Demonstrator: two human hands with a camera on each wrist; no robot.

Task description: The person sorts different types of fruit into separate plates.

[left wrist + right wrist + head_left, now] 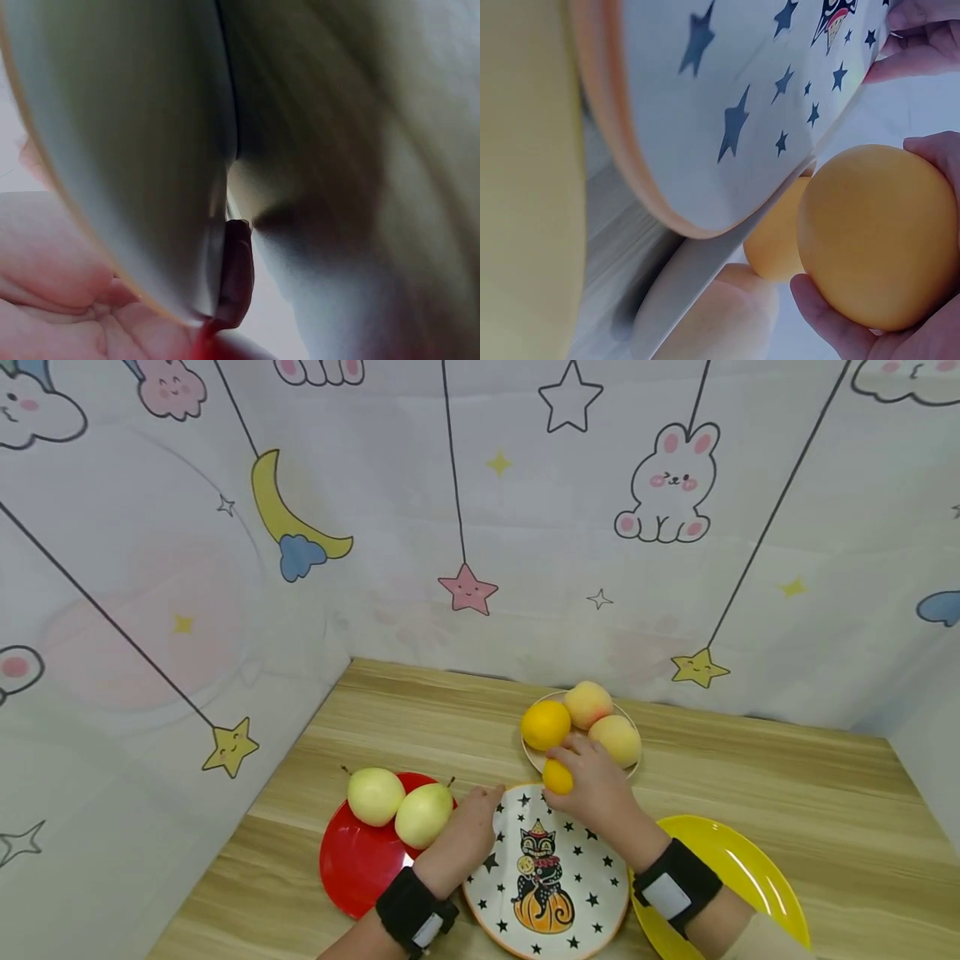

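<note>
My left hand (463, 831) grips the left rim of a white plate (588, 881) with black stars and a cat on a pumpkin. The left wrist view shows this plate's pale underside (127, 150). Over the plate's far edge, my right hand (597, 787) holds an orange (557, 777) between thumb and fingers; the same orange (877, 236) fills much of the right wrist view. Just beyond, a small pale dish (536, 760) bears a second orange (546, 725) and two peaches (588, 705), partly behind my right hand.
On the left, a red plate (356, 868) carries two pale yellow-green pears (375, 796), close to my left hand. A yellow plate (738, 868) lies on the right, partly under my right forearm. A cartoon-printed cloth (540, 527) hangs behind the wooden table (810, 777).
</note>
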